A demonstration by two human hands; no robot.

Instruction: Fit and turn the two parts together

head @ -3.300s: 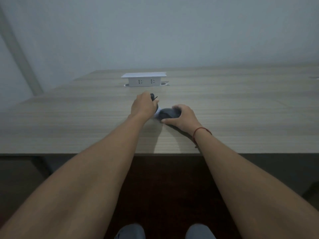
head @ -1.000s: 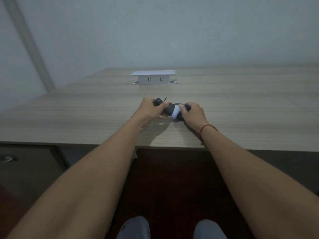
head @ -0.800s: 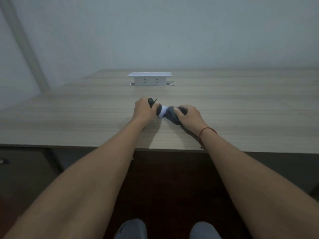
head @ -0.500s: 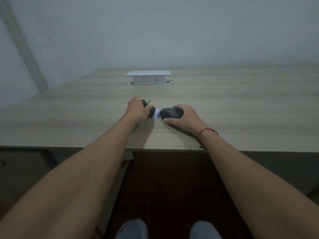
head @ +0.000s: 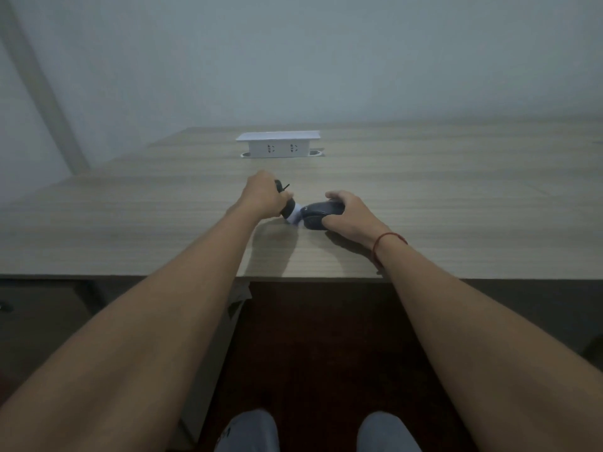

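Right hand (head: 350,215) clamps the dark rounded computer mouse (head: 321,213) on the wooden bench (head: 456,207); left hand (head: 262,197) grips a black tool with white tip (head: 290,213) against its left end. Apparently a wiping step; next, steady strokes. Beyond: white socket box (head: 278,144).

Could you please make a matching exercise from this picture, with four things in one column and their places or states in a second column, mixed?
Things:
1. computer mouse
2. socket box
3. red string
4. small dark object

Places:
A. around the right wrist
B. gripped in the left hand
C. under the right hand, on the table
D. far part of the table, untouched

Pairs: 1-C, 2-D, 3-A, 4-B
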